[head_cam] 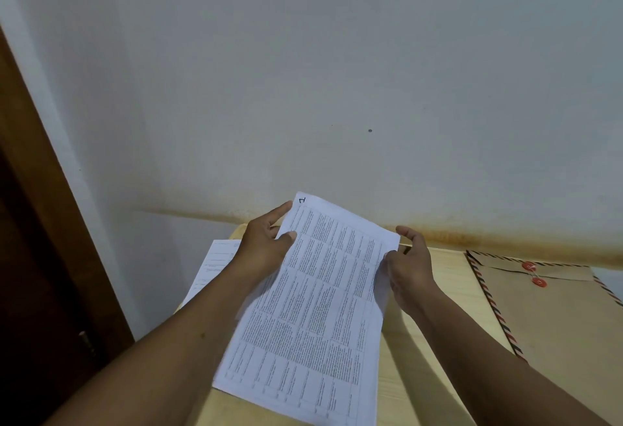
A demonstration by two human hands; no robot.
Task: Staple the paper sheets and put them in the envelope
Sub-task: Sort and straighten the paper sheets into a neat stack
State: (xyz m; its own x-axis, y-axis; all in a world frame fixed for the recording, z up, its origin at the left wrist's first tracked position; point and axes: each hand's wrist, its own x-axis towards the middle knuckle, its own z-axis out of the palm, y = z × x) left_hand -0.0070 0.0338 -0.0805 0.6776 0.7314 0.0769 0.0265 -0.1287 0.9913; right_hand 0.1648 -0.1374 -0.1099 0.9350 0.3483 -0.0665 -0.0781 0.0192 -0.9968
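Note:
A small stack of printed paper sheets (313,307), covered with table text, is held tilted above a light wooden table (448,294). My left hand (266,243) grips the stack's upper left edge, thumb on top. At the right edge, my right hand (409,267) pinches the sheets. To the right, a brown envelope (556,317) with a red-and-blue striped border and two red string buttons lies flat on the table. No stapler is in view.
Another printed sheet (210,267) lies on the table's left side, partly under my left arm. A white wall (337,88) stands close behind the table. A dark wooden door frame (40,223) runs along the left.

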